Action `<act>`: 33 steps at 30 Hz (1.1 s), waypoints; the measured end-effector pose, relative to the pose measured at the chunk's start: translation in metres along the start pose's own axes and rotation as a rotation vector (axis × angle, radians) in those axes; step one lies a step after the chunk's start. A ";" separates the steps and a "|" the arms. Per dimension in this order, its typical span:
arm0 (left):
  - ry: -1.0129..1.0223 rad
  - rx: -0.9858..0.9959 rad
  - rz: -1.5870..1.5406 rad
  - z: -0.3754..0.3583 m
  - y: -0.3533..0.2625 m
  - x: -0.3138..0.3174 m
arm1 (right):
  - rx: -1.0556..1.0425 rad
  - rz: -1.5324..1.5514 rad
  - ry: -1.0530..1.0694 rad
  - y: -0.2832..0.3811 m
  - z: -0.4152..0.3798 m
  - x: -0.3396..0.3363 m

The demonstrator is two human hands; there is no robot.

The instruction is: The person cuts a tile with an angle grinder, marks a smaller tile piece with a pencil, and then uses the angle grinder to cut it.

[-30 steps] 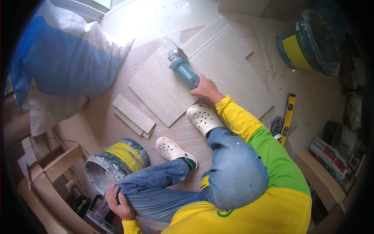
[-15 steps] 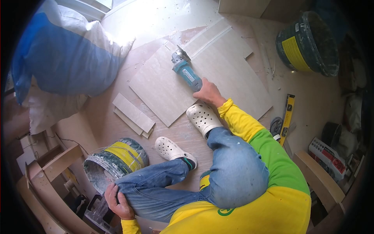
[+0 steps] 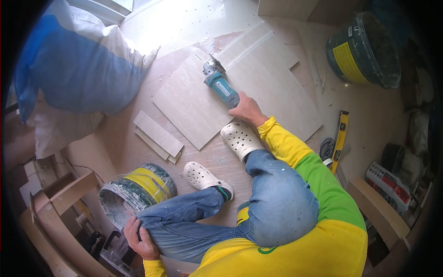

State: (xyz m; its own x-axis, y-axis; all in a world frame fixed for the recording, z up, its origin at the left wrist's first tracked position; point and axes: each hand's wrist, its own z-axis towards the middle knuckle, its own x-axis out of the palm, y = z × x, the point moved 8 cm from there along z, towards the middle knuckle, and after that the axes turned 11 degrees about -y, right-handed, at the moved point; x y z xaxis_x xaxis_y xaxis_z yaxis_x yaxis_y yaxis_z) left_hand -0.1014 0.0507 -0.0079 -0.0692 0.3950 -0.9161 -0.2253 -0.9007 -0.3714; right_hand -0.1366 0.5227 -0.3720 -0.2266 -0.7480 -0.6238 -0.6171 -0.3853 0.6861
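A teal angle grinder [image 3: 221, 87] lies on the beige tiles, its metal head and disc pointing away from me. My right hand [image 3: 247, 111] is closed around the rear end of its body; the fingertips are partly hidden. Beneath the grinder, one large tile [image 3: 184, 101] sits beside another large tile [image 3: 277, 87]. My left hand [image 3: 140, 240] rests on my left knee with its fingers apart, holding nothing. Just beyond that knee stands a plaster-smeared bucket [image 3: 147, 182] with a yellow label.
Narrow tile strips [image 3: 159, 134] lie left of the big tiles. A blue-and-white sack [image 3: 87, 64] bulges at the upper left. On the right are a dark bucket [image 3: 353, 55], a yellow spirit level [image 3: 340, 138] and a red-and-white box [image 3: 387, 184]. My white clogs [image 3: 240, 138] touch the tile edge.
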 end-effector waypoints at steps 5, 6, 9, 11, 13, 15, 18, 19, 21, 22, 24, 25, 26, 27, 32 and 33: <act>0.002 0.032 -0.007 0.001 -0.005 -0.001 | -0.001 0.043 -0.045 0.004 -0.002 -0.006; -0.004 0.047 -0.004 0.002 -0.010 0.000 | -0.003 0.048 -0.048 0.005 -0.005 -0.008; 0.057 -0.011 -0.001 0.013 0.003 -0.002 | -0.041 0.171 -0.089 0.005 -0.021 -0.020; 0.115 -0.084 -0.002 0.027 0.002 0.006 | -0.026 0.172 -0.150 -0.004 -0.030 -0.032; 0.336 -0.174 -0.001 0.062 -0.019 0.041 | -0.026 0.198 -0.205 -0.012 -0.042 -0.049; 0.382 0.145 -0.020 0.095 -0.049 0.075 | -0.021 0.221 -0.266 -0.025 -0.050 -0.070; 0.482 0.314 -0.116 0.143 -0.077 0.163 | 0.002 0.196 -0.338 -0.049 -0.061 -0.097; 0.508 0.330 -0.154 0.162 -0.087 0.200 | 0.020 0.188 -0.369 -0.057 -0.064 -0.105; 0.549 0.348 -0.196 0.199 -0.116 0.278 | 0.076 0.177 -0.395 -0.067 -0.071 -0.122; 0.526 0.388 -0.257 0.218 -0.130 0.320 | 0.080 0.169 -0.395 -0.073 -0.074 -0.126; 0.497 0.452 -0.317 0.254 -0.168 0.396 | 0.112 0.175 -0.426 -0.084 -0.077 -0.133; 0.484 0.432 -0.355 0.269 -0.190 0.428 | 0.132 0.189 -0.439 -0.087 -0.079 -0.136; 0.495 0.440 -0.340 0.283 -0.206 0.465 | 0.134 0.182 -0.434 -0.086 -0.080 -0.138; 0.507 0.430 -0.296 0.291 -0.227 0.487 | 0.175 0.209 -0.423 -0.089 -0.080 -0.139; 0.614 0.381 -0.084 0.307 -0.281 0.587 | 0.233 0.262 -0.456 -0.102 -0.081 -0.144; 0.663 0.323 0.010 0.306 -0.283 0.599 | 0.223 0.262 -0.475 -0.102 -0.080 -0.149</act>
State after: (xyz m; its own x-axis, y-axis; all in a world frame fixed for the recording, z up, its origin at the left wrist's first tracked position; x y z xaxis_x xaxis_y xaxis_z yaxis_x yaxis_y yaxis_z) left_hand -0.3765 0.5978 -0.4055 0.5060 0.1023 -0.8564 -0.5102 -0.7651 -0.3928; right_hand 0.0201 0.6304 -0.3195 -0.6745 -0.4590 -0.5783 -0.6265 -0.0585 0.7772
